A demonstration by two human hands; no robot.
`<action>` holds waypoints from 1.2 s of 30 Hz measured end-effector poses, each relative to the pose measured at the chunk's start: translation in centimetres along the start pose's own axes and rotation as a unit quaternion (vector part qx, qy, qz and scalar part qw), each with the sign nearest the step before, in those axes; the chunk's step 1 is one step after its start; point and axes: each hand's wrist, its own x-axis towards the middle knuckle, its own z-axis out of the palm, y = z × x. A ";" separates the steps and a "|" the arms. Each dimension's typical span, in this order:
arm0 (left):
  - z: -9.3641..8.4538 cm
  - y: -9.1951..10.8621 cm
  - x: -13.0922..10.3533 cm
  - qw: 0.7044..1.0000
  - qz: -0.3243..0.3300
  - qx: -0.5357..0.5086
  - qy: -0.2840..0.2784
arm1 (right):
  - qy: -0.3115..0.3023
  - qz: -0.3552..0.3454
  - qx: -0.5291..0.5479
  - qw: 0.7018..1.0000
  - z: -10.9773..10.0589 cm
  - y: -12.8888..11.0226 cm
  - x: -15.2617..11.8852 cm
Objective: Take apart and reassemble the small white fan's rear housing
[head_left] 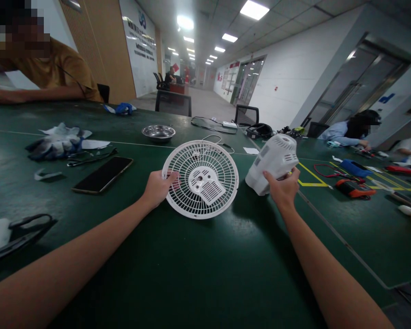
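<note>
Beyond, 1 metal bowl (158,132); left fingers (171,177) tight on white grille (210,189), right fingers (270,178) around white housing (274,157)

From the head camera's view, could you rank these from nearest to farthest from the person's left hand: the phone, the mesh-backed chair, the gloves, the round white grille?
From the left hand:
1. Round white grille: held in it.
2. Phone: on the table, to its left.
3. Gloves: farther left, beyond the phone.
4. Mesh-backed chair: past the table's far edge.
</note>
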 end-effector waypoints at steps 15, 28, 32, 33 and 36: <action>0.1 0.0 0.1 1.000 0.014 0.015 0.011 | 0.089 -0.005 0.071 0.993 -2.7 4.0 4.0; -0.1 -0.7 0.4 1.000 0.005 0.006 0.004 | 0.072 -0.152 0.051 0.985 -2.3 0.3 0.9; 0.0 -0.2 0.2 1.000 0.002 -0.002 0.000 | -0.107 -0.101 -0.023 0.989 0.6 -0.4 -2.1; 0.0 -0.2 0.2 1.000 -0.001 -0.005 -0.001 | -0.140 -0.086 -0.044 0.985 1.3 -0.2 -2.6; 0.0 -0.1 0.2 1.000 -0.006 -0.009 -0.004 | -0.211 -0.050 -0.098 0.971 3.1 0.7 -3.4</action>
